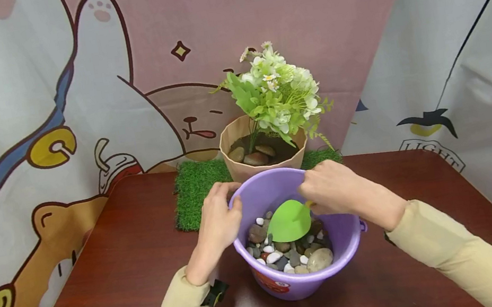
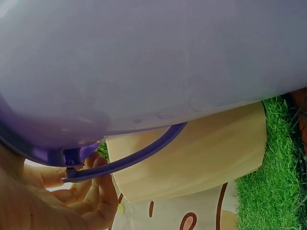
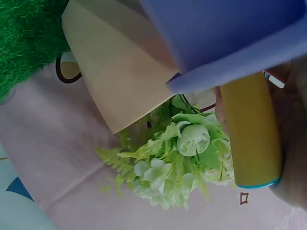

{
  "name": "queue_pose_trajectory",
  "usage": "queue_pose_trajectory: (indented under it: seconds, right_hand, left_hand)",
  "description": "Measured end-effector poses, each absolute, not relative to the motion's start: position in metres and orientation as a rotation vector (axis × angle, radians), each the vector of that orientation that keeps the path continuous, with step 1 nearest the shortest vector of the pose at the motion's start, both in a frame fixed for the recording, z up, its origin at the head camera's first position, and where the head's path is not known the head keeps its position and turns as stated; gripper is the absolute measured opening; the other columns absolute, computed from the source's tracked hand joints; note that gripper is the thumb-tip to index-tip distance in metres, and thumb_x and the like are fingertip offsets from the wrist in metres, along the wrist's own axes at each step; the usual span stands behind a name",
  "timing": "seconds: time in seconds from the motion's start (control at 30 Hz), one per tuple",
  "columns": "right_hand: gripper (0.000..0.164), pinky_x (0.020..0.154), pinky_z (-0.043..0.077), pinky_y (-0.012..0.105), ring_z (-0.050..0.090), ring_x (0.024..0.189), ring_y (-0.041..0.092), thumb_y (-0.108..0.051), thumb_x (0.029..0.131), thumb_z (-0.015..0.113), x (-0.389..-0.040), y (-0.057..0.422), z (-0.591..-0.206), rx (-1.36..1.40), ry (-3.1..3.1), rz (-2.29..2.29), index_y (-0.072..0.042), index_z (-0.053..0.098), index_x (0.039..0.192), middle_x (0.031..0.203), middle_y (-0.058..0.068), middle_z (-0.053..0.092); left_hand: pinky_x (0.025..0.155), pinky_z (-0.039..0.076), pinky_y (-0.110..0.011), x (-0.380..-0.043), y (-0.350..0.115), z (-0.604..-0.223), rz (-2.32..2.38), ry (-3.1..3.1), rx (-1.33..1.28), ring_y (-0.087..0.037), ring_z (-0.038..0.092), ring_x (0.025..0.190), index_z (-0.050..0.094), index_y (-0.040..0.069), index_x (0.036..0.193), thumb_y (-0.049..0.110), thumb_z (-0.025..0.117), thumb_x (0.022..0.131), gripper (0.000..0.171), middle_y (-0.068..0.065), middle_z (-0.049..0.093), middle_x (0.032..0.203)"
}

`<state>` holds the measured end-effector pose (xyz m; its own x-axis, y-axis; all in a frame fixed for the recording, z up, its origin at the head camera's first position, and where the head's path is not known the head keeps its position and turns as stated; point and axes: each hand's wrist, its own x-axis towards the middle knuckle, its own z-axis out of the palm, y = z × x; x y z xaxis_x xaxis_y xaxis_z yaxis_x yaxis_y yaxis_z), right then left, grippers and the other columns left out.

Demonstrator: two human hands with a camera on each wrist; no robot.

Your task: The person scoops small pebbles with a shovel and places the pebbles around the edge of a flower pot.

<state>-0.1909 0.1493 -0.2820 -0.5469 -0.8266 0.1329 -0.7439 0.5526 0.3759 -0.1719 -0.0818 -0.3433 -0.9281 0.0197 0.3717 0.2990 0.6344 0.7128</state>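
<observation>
turf [image 1: 198,188] lies at the left on the table [image 1: 116,281], and next to it the left hand [image 1: 217,217] grips the purple bucket [image 1: 259,191] by its left rim — thumb toward the inside, fingers curled outside, close to the bucket's handle [image 2: 144,153]. by my judgement that hold should be firm, since digging among loose stones [image 1: 282,247] is likely to push the bucket about. the stones, mixed white, grey and brown, lie heaped low inside it, with one big pale stone [image 1: 320,260] toward the near right. over them, within the bucket, sits the scoop's green leaf-shaped blade [image 1: 290,221]; whether its edge touches the stones i cannot tell. a low, slanting push under the small ones would probably serve best — the big one could jam or roll off. just behind the bucket stands a pot [image 1: 241,169] of white and green flowers [image 1: 280,83], near enough that a wide swing might knock it. at the far right of the rim, the right hand [image 1: 335,187] has its fingers wrapped round the scoop's yellow handle [image 3: 252,134]; a level wrist should keep anything lifted from sliding off.
</observation>
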Motion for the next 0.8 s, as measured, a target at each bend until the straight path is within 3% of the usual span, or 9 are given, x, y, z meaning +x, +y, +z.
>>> queue_pose_trajectory:
  seconds: [0.13, 0.43, 0.63, 0.8]
  right_hand:
    - [0.044, 0.045, 0.028, 0.028, 0.024, 0.046, 0.010, -0.007, 0.059, 0.068, -0.190, 0.143, -0.283, 1.307, -2.428, -0.417, -0.022, 0.027, 0.051, 0.051, -0.008, 0.024]
    - [0.029, 0.051, 0.042, 0.032, 0.049, 0.047, 0.016, -0.005, 0.062, 0.067, -0.183, 0.138, -0.280, 1.416, -2.260, -0.510, -0.021, 0.045, 0.051, 0.051, -0.005, 0.052]
    - [0.026, 0.049, 0.042, 0.032, 0.050, 0.048, 0.017, -0.002, 0.063, 0.061, -0.186, 0.131, -0.283, 1.445, -2.194, -0.510, -0.020, 0.047, 0.051, 0.053, -0.005, 0.054]
    - [0.020, 0.050, 0.041, 0.031, 0.049, 0.048, 0.017, -0.011, 0.061, 0.067, -0.194, 0.127, -0.291, 1.537, -2.225, -0.472, -0.020, 0.050, 0.054, 0.054, -0.006, 0.054]
  left_hand:
    - [0.079, 0.049, -0.039, -0.172, -0.082, -0.344, -1.182, -2.522, -0.254, -0.025, 0.061, 0.092, 0.067, 0.004, 0.111, 0.010, 0.056, 0.087, 0.026, -0.011, 0.063, 0.105]
    - [0.080, 0.049, -0.039, -0.172, -0.080, -0.344, -1.193, -2.535, -0.259, -0.025, 0.061, 0.092, 0.066, 0.005, 0.111, 0.010, 0.055, 0.088, 0.025, -0.010, 0.063, 0.106]
    - [0.080, 0.048, -0.040, -0.172, -0.081, -0.344, -1.190, -2.532, -0.249, -0.026, 0.060, 0.093, 0.067, 0.005, 0.110, 0.010, 0.055, 0.088, 0.026, -0.011, 0.063, 0.107]
    - [0.080, 0.049, -0.040, -0.172, -0.081, -0.344, -1.189, -2.535, -0.249, -0.026, 0.061, 0.093, 0.066, 0.005, 0.111, 0.009, 0.055, 0.087, 0.026, -0.011, 0.063, 0.107]
